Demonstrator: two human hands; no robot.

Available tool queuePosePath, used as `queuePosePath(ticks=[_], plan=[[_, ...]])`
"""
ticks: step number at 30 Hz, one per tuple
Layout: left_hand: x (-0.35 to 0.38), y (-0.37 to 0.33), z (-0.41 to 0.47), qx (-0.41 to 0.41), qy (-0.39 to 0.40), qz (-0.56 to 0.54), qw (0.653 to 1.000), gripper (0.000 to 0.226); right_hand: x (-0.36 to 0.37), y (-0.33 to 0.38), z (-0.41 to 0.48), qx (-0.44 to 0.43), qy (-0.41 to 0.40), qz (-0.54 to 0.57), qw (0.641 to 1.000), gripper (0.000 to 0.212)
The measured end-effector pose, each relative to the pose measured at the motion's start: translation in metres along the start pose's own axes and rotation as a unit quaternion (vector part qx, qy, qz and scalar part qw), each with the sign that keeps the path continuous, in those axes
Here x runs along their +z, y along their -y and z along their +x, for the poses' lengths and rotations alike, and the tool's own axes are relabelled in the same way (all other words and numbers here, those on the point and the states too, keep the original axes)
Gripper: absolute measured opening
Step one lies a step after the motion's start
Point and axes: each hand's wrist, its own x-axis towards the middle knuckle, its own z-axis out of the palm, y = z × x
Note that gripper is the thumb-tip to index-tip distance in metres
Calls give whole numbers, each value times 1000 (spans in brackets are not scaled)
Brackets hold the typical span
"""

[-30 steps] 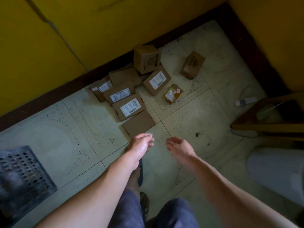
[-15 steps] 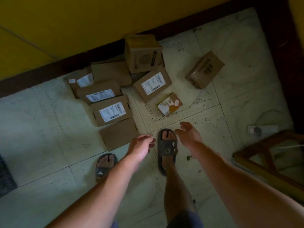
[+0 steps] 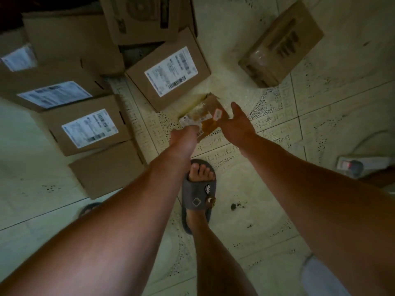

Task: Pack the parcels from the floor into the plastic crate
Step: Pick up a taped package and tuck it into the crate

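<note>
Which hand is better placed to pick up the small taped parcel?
Left, probably: the left hand overlaps the small taped parcel at its labelled near corner, though its fingers are hidden. The right hand is open alongside the parcel's right edge, better suited to steadying.

You're in plain indoor room, home or small back room by look; can't tell which. Pale tiled floor (image 3: 267, 242) has speckled pattern bands along tile edges, plus dark stains and grime spots. Your bare foot sits in grey slide sandal (image 3: 197, 195), house footwear. Brown cardboard parcels (image 3: 168, 71) lie loose, straight on floor, several with white shipping labels (image 3: 89, 128). White boxy device (image 3: 361, 165), maybe power strip, lies on tiles at right edge. Light is dim.
</note>
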Motion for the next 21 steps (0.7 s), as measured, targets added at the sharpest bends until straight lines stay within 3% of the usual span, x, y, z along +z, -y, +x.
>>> queuePosePath(ticks=[5, 8, 13, 16, 18, 21], plan=[[7, -2, 7, 31, 34, -27, 999, 59, 10, -4, 9, 8, 6, 2, 1000, 68], [-3, 0, 3, 42, 21, -19, 999, 38, 11, -8, -2, 17, -16, 21, 1000, 57], [-52, 21, -35, 83, 17, -3, 996, 25, 14, -5, -53, 25, -25, 75, 997, 35], [-87, 34, -74, 118, 21, 9, 993, 28, 17, 11, -100, 21, -24, 126, 991, 11], [-110, 40, -104, 129, 4, 4, 992, 32, 19, 22, -136, 37, -10, 165, 986, 12], [-143, 49, -161, 152, -43, -8, 987, 40, 27, 34, -184, 18, 22, 118, 993, 16]])
